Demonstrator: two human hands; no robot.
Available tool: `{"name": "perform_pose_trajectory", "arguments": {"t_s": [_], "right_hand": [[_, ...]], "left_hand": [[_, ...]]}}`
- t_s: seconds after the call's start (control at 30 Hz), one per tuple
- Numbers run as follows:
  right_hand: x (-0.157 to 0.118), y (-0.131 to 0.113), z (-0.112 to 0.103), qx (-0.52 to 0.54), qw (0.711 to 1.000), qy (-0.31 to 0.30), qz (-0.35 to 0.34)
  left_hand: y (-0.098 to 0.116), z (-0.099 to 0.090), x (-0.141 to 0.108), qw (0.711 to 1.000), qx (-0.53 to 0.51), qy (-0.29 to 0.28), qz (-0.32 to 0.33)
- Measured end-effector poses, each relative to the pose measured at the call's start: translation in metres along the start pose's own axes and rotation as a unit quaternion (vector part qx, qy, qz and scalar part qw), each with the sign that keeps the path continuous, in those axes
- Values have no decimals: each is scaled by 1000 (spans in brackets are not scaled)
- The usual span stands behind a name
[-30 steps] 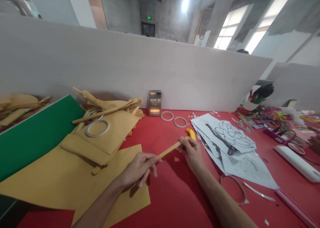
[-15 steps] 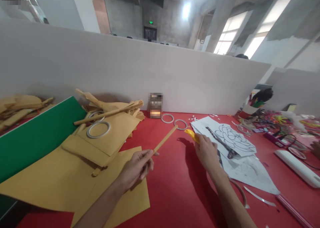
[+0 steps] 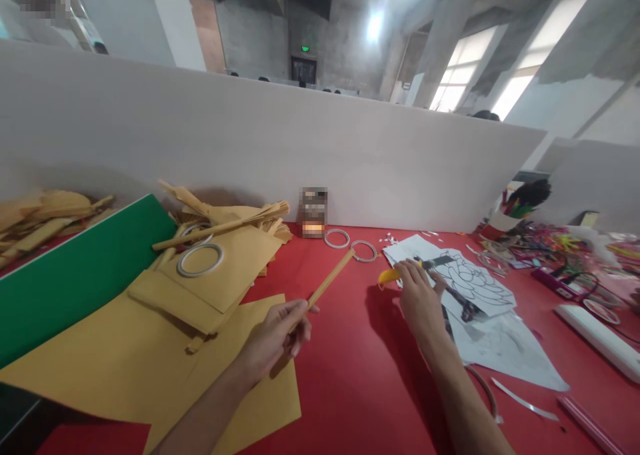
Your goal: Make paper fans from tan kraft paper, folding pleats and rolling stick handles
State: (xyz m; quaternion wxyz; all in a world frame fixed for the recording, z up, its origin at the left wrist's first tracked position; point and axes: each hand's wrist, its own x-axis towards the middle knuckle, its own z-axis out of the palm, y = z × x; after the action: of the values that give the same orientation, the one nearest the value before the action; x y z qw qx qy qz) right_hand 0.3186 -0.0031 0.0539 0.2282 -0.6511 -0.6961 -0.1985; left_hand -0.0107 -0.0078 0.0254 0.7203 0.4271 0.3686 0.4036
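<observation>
My left hand (image 3: 280,332) is closed around a narrow tan paper strip (image 3: 331,278), which points up and away to the right. Beneath that hand lies a sheet of brown paper (image 3: 267,402). My right hand (image 3: 419,295) grips a yellow-handled cutter (image 3: 390,278) above the red table (image 3: 350,375), its dark blade end pointing right over white sheets with a line-drawn flower (image 3: 475,278). Two rolls of thin tape, one on the left (image 3: 337,238) and one on the right (image 3: 364,251), lie past the strip's tip.
A green board (image 3: 90,268) leans at the left beside piled brown paper with another tape roll (image 3: 200,260). A white partition (image 3: 250,142) stands behind. On the right are a white bar (image 3: 597,342), a pink tube (image 3: 590,425) and a pen cup (image 3: 497,222).
My right hand has shifted a little right and turned, so the cutter's dark blade end now shows over the drawing. My left hand still holds the strip in nearly the same place.
</observation>
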Motion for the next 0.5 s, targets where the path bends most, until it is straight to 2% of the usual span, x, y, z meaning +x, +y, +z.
{"name": "perform_pose_trajectory", "arguments": {"t_s": [0.07, 0.13, 0.17, 0.2, 0.27, 0.33, 0.4, 0.5], "right_hand": [[-3, 0, 8, 66, 996, 1, 61], [-5, -14, 12, 196, 974, 2, 112], [-7, -26, 13, 287, 949, -2, 129], [-8, -41, 12, 397, 907, -39, 133], [-10, -73, 11, 581, 793, -110, 149], [-12, -100, 12, 670, 710, -125, 178], [-13, -114, 15, 699, 670, -117, 219], [-14, -115, 22, 702, 656, -117, 251]], "left_hand": [[0, 1, 0, 1000, 14, -1, 4], [0, 3, -1, 999, 44, -9, 10], [0, 4, -1, 998, 62, -16, 11], [0, 6, -2, 996, 81, -22, 11], [0, 7, -2, 993, 115, -29, 8], [-1, 8, -3, 990, 139, -33, 2], [-2, 8, -3, 987, 157, -36, -3], [-2, 9, -5, 984, 168, -50, -13]]}}
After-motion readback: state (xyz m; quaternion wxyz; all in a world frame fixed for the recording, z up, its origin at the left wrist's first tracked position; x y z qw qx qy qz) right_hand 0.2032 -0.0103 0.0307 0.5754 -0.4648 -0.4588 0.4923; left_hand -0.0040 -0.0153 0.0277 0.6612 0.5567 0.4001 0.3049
